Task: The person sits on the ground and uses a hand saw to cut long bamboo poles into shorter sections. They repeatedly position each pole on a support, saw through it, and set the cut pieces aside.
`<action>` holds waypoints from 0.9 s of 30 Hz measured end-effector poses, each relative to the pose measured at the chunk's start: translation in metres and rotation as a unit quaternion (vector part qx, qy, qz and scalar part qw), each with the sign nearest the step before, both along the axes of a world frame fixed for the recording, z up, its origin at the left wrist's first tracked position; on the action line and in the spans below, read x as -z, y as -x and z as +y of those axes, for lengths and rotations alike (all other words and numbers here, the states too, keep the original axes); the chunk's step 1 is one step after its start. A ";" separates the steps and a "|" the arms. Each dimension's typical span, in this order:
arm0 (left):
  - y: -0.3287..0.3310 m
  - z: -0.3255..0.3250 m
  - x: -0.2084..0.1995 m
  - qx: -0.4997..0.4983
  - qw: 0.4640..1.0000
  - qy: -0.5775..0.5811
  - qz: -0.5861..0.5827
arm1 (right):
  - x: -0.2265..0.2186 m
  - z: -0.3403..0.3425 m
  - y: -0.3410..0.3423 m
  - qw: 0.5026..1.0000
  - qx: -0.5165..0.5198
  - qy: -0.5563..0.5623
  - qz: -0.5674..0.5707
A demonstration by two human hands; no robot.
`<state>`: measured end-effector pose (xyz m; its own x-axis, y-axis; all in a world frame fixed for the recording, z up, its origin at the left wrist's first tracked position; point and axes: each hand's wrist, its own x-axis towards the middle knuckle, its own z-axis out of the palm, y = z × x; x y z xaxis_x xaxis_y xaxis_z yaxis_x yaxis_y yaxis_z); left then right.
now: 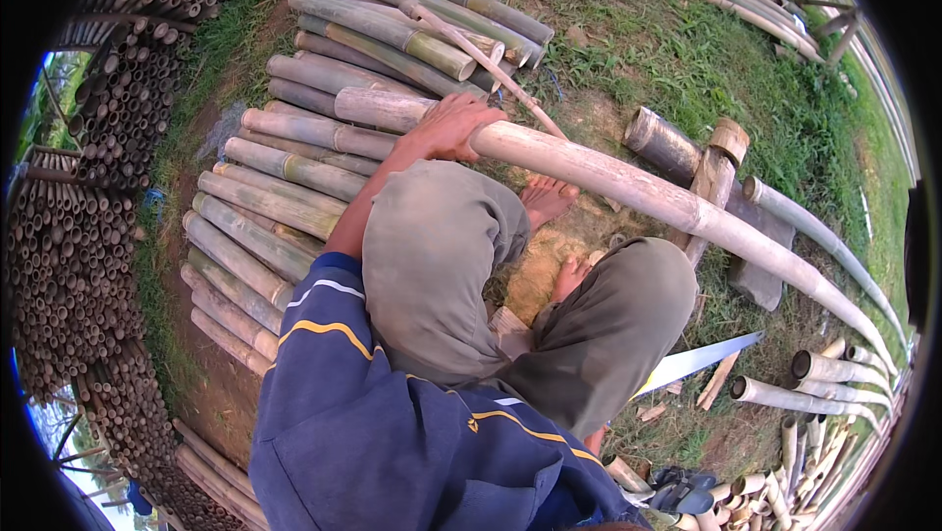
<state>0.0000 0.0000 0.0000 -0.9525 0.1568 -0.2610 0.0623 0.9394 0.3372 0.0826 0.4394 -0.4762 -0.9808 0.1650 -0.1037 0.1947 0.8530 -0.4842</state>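
The left hand (pixel 451 129) lies over the pole (pixel 608 166), back of the hand up and fingers curled down its far side, holding it near one end. The right hand is hidden beyond the right knee (pixel 643 281), so I cannot tell how it grips; the saw (pixel 702 362) shows only as a bare blade, poking out past that knee, well to the right of the left hand's hold and nearer the body.

What could go wrong: the pole is round and smooth, and only one hand is seen on it, so a sideways push could roll it under the palm. Its long free run to the right of the grip could swing or drag the held end if the stand (pixel 711 183), to the right of the hand, does not steady it. The left foot (pixel 548 199) is just below the pole, close to the grip, and could be struck if the hold slipped. The blade's closeness to the right leg is a hazard too, should the knee shift.

The pole's long axis runs from upper left to lower right, crossing in front of both knees. Its short end juts left of the hand toward the cut lengths (pixel 294 173); its long end points away to the right, past the stand, curving downward near the rim, probably mostly from lens bend.
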 end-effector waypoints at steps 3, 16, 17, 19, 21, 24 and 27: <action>-0.027 -0.034 0.015 -0.041 0.999 0.033 -0.003 | -0.067 -0.009 -0.014 0.980 -0.118 -0.160 0.012; 0.150 0.009 0.063 0.181 0.977 0.108 0.040 | -0.089 -0.006 -0.012 0.965 -0.181 -0.190 0.027; 0.155 0.014 0.067 0.193 0.972 0.137 -0.013 | -0.092 -0.010 -0.016 0.966 -0.161 -0.197 0.046; 0.152 -0.009 0.077 0.199 0.972 0.125 -0.012 | -0.113 -0.020 -0.017 0.959 -0.174 -0.218 0.043; 0.140 -0.035 0.070 0.178 0.974 0.112 0.089 | -0.138 -0.016 -0.009 0.929 -0.263 -0.258 -0.032; 0.174 -0.020 0.007 0.147 0.952 0.113 0.242 | -0.101 0.024 -0.008 0.963 -0.118 -0.234 0.068; 0.110 -0.084 -0.057 0.061 0.931 0.133 0.334 | -0.125 -0.009 -0.010 0.941 -0.243 -0.236 0.017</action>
